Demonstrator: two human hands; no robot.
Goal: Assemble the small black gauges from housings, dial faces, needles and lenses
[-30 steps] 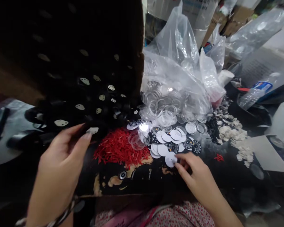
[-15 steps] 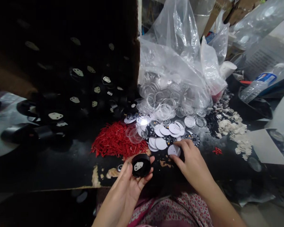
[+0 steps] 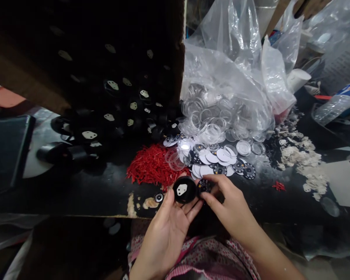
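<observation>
Black cup [image 3: 185, 189] with a pale plate in its middle sits in the left hand [image 3: 169, 229], above the front part of the worktop [image 3: 84, 194]; thumb and fingers are clamped on its sides, its open face up. Right beside it, the right hand [image 3: 230, 200] pinches a printed disc [image 3: 204, 187], dark with light markings, between thumb and fingers. Beyond the hands lie a heap of red slivers [image 3: 151, 165] and, to its right, loose white and black discs [image 3: 223, 155]. Clear rings [image 3: 212, 130] spill from a plastic bag [image 3: 230, 70] behind the discs. Pale flat pieces [image 3: 306, 163] are heaped farther right, and a small round part [image 3: 159, 198] lies near the left hand.
</observation>
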